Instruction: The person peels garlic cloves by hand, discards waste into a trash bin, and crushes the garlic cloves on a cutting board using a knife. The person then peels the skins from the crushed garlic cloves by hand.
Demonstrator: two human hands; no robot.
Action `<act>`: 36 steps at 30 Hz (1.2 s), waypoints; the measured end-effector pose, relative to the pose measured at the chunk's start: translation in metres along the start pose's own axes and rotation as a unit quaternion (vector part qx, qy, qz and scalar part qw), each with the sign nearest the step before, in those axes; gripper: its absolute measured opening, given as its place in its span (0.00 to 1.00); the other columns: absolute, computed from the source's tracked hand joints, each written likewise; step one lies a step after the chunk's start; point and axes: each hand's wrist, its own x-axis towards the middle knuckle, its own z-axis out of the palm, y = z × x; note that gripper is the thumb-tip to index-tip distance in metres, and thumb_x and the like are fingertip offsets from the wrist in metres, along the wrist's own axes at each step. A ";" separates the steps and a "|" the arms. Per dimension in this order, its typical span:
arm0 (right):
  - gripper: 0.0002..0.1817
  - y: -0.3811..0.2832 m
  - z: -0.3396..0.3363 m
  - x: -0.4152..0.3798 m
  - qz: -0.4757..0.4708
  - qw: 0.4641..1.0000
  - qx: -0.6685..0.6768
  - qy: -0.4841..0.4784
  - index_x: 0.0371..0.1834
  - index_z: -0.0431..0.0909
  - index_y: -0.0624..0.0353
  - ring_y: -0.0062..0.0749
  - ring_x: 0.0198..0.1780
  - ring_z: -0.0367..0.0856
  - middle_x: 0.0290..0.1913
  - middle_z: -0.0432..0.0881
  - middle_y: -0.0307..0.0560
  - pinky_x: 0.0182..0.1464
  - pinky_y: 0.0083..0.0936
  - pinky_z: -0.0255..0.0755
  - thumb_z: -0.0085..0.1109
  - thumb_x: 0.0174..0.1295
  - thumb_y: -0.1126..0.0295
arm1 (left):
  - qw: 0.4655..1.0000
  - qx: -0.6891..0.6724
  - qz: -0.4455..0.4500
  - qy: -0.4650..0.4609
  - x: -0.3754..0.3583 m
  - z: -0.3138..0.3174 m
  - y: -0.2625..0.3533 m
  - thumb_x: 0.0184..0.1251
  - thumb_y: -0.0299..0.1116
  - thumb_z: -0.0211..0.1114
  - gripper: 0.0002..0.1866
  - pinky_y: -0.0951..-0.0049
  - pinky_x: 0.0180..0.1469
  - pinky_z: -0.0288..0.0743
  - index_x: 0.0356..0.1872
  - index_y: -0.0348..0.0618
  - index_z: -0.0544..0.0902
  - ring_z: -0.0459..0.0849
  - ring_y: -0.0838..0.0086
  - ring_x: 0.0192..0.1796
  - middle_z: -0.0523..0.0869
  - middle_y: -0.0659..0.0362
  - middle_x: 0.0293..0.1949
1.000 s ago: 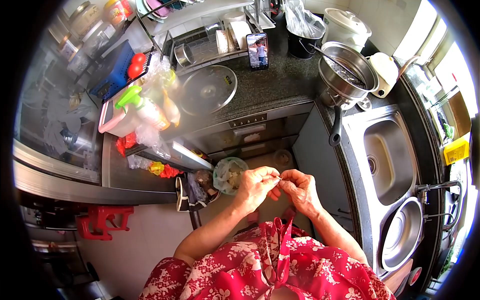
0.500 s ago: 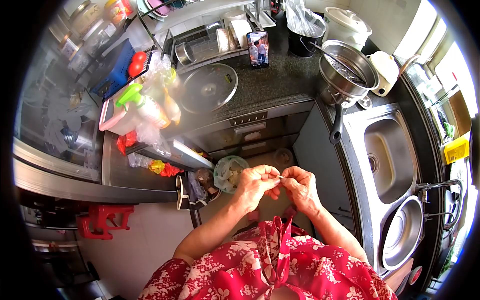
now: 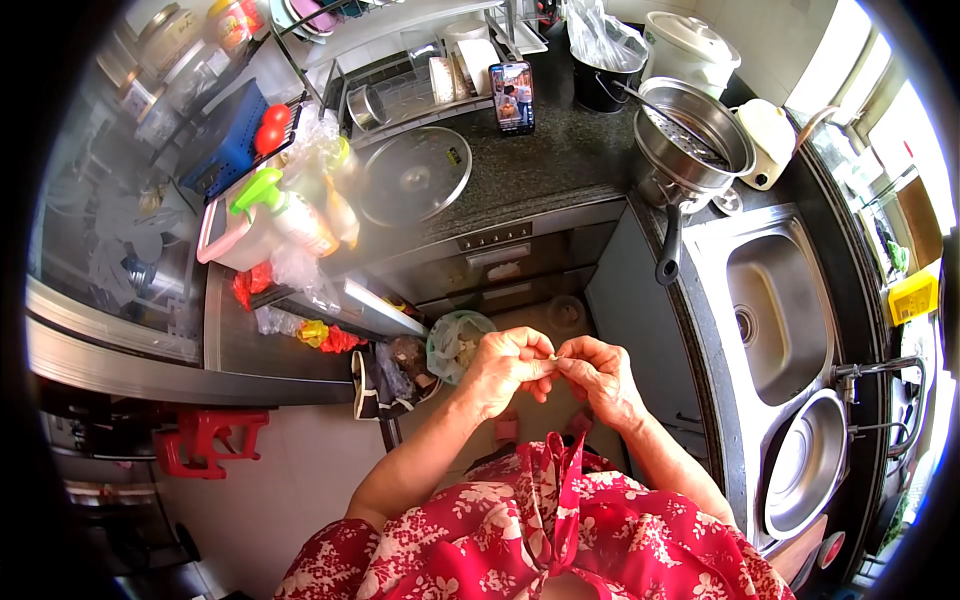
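My left hand (image 3: 508, 372) and my right hand (image 3: 602, 380) meet in front of my body, high above the floor. Both are closed in a pinch, thumbs and forefingers tip to tip. Between the fingertips is a small whitish piece (image 3: 553, 357), too small to name and mostly covered by the fingers. Just beyond my left hand, lower down, a bin lined with a clear bag (image 3: 447, 352) has pale scraps in it.
On the right, the counter holds a steel sink (image 3: 775, 320), a basin (image 3: 806, 465) and a steamer pot (image 3: 690, 135) whose handle juts past the edge. A phone (image 3: 513, 97) leans upright at the back, beside a glass lid (image 3: 416, 177). A red stool (image 3: 210, 440) stands left.
My fingertips have drawn closer together, and less of the small whitish piece shows. Both hands otherwise stay in nearly the same place.
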 end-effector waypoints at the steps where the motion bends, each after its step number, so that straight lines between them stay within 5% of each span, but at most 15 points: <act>1: 0.07 -0.001 -0.001 0.000 0.005 1.000 -0.016 -0.009 0.32 0.74 0.62 0.11 0.19 0.64 0.21 0.74 0.34 0.19 0.12 0.56 0.55 0.60 0.69 | 1.000 0.018 0.002 -0.005 0.000 0.000 0.000 0.57 0.20 0.60 0.04 0.76 0.23 0.77 0.34 0.34 0.77 0.81 0.73 0.24 0.81 0.55 0.25; 9: 0.09 -0.001 -0.006 -0.003 0.043 0.998 0.019 -0.047 0.29 0.73 0.62 0.12 0.19 0.63 0.21 0.72 0.33 0.20 0.13 0.56 0.55 0.61 0.67 | 1.000 0.028 -0.004 -0.001 -0.002 0.007 0.000 0.57 0.18 0.59 0.03 0.77 0.23 0.77 0.32 0.32 0.77 0.80 0.74 0.22 0.80 0.56 0.23; 36: 0.08 0.012 -0.003 -0.007 -0.066 0.986 -0.151 -0.005 0.36 0.75 0.63 0.13 0.23 0.69 0.23 0.74 0.35 0.26 0.14 0.64 0.60 0.56 0.73 | 0.995 -0.049 -0.040 0.072 0.005 -0.001 -0.023 0.57 0.22 0.60 0.05 0.76 0.19 0.73 0.34 0.36 0.76 0.78 0.75 0.20 0.80 0.57 0.25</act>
